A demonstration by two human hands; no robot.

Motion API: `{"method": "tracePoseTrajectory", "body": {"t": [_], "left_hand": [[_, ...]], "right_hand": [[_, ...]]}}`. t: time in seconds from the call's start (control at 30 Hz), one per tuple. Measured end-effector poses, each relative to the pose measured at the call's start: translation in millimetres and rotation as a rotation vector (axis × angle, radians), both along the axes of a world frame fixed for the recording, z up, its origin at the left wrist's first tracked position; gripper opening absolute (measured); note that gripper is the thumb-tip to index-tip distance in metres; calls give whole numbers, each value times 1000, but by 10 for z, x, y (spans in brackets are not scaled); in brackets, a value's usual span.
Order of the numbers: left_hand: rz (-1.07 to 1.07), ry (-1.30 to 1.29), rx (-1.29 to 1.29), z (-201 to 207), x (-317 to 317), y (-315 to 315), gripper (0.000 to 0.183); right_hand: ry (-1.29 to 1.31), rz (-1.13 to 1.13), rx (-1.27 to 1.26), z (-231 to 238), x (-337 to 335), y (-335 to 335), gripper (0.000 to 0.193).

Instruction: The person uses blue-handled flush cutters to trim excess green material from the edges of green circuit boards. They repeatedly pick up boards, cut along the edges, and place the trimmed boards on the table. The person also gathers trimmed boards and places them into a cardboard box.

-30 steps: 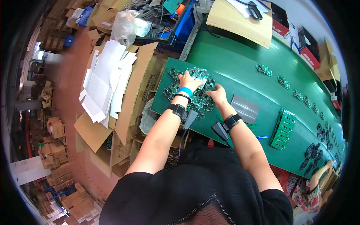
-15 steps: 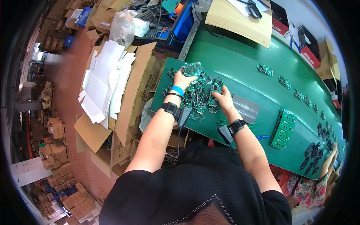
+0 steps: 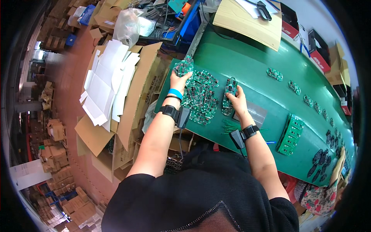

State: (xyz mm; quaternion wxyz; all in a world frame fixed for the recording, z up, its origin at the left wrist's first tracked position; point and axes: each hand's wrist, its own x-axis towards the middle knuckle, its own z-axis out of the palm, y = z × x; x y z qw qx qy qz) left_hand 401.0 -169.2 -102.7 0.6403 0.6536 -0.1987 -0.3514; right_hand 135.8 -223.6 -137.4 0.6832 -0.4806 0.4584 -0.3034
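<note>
A heap of small green circuit boards [image 3: 201, 96] lies on the green table [image 3: 239, 62] at its left end. My left hand [image 3: 179, 80] is closed around several circuit boards [image 3: 184, 66] at the far left edge of the heap. Just right of the heap, my right hand [image 3: 239, 99] grips another circuit board [image 3: 229, 91], its thumb on the board's face. Near my right wrist lie a flat grey plate [image 3: 255, 115], partly covered by the hand, and some thin green strips [image 3: 228, 126].
A larger green board panel [image 3: 290, 134] lies to the right. Single circuit boards [image 3: 274, 74] run in a row along the table toward dark oval parts [image 3: 321, 160]. Left of the table stands a cardboard box [image 3: 135, 100] with white folded sheets [image 3: 106, 85]. Another person's arm [image 3: 340, 164] shows at far right.
My left hand has moved left with its boards, away from the heap's middle. The right hand has shifted slightly right with its board, opening a gap beside the heap.
</note>
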Motion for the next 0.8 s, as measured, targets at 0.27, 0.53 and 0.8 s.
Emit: {"method": "tracePoseTrajectory", "body": {"t": [0.27,0.53,0.8], "left_hand": [[106,147,-164,56,38,54,53],[289,-89,-97,-109,-10,78,56],[266,426,-162,-45,36,212,53]], "right_hand": [[-68,-69,79,-2,-39,-118,57],[-29,27,32,72,25,-115,53],[0,5,67,40,-19,-74,59]]}}
